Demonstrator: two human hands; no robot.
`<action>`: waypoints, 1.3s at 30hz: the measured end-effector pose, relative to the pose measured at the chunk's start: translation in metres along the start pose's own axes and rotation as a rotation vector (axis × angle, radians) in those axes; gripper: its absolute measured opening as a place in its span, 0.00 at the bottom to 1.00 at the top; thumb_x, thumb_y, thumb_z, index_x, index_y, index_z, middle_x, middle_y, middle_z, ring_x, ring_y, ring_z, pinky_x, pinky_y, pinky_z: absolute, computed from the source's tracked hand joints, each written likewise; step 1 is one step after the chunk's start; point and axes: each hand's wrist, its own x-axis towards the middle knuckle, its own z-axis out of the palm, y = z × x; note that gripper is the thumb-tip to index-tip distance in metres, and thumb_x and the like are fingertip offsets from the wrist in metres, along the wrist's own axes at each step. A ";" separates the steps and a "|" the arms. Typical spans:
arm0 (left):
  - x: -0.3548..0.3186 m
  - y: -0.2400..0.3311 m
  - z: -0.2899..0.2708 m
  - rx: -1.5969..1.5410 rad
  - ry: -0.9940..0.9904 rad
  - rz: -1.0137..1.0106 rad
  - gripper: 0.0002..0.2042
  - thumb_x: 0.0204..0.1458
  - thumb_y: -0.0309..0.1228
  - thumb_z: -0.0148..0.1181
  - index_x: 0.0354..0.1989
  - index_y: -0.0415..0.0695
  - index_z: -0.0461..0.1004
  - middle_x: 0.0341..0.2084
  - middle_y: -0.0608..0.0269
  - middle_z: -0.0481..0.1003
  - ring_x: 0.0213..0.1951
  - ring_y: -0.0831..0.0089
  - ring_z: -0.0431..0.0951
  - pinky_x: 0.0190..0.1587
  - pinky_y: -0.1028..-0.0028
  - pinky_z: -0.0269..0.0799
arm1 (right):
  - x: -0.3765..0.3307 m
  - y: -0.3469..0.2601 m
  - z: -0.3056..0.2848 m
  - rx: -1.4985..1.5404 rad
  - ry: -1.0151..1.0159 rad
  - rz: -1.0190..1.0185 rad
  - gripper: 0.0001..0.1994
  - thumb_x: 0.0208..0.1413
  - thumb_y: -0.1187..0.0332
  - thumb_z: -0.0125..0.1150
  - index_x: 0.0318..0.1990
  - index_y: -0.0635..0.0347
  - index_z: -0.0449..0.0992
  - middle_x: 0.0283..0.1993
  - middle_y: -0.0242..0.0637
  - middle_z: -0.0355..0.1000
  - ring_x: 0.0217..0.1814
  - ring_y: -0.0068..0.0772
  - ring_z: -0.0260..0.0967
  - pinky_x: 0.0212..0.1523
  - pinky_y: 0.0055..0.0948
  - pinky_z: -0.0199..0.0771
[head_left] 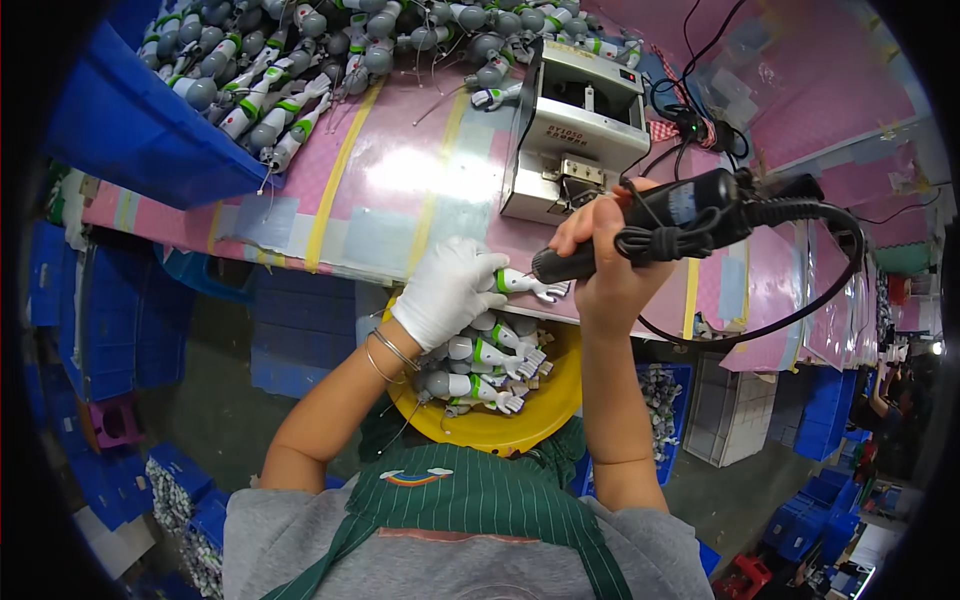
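My left hand [452,290], in a white glove, is closed on a white toy arm [517,281] with a green band and a small hand at its end. The arm lies at the front edge of the pink worktop [300,225]. In my bare right hand [622,265] is a black electric screwdriver [572,264], tilted, its bit reaching down to the toy arm. Whether the bit sits in a screw is too small to tell. Below my hands, a yellow basin [470,430] holds several similar toy arms [487,357] with grey round ends and thin wires.
A grey metal machine [575,120] stands behind the screwdriver. More toy arms [290,85] are heaped at the back left beside a blue bin [150,120]. The screwdriver's thick black cable [800,325] loops to the right. A pale crate [732,415] stands on the floor.
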 end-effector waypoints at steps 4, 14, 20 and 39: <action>0.000 0.000 0.003 0.018 -0.017 -0.029 0.20 0.36 0.32 0.72 0.40 0.44 0.77 0.31 0.57 0.74 0.39 0.56 0.73 0.43 0.61 0.69 | -0.003 0.005 0.000 -0.010 0.009 0.028 0.13 0.59 0.80 0.54 0.50 0.66 0.63 0.23 0.36 0.63 0.20 0.28 0.64 0.23 0.32 0.71; 0.007 0.003 0.003 0.001 -0.095 -0.103 0.20 0.36 0.30 0.72 0.41 0.46 0.78 0.28 0.56 0.71 0.37 0.54 0.71 0.42 0.60 0.67 | -0.014 0.019 -0.001 -0.063 -0.047 0.046 0.11 0.59 0.75 0.53 0.46 0.62 0.59 0.23 0.36 0.62 0.18 0.26 0.60 0.24 0.29 0.69; 0.007 0.004 0.002 0.019 -0.090 -0.092 0.20 0.36 0.30 0.72 0.42 0.45 0.77 0.28 0.56 0.70 0.37 0.54 0.71 0.42 0.60 0.67 | -0.016 0.025 -0.004 -0.029 -0.096 0.050 0.12 0.59 0.74 0.54 0.46 0.61 0.59 0.23 0.36 0.62 0.19 0.26 0.60 0.24 0.29 0.69; 0.003 0.001 0.000 0.044 -0.078 -0.056 0.19 0.38 0.33 0.71 0.42 0.46 0.78 0.26 0.57 0.71 0.36 0.54 0.71 0.41 0.59 0.67 | -0.019 0.032 0.010 -0.247 0.146 -0.119 0.08 0.55 0.83 0.54 0.41 0.67 0.64 0.18 0.32 0.61 0.16 0.24 0.62 0.21 0.26 0.66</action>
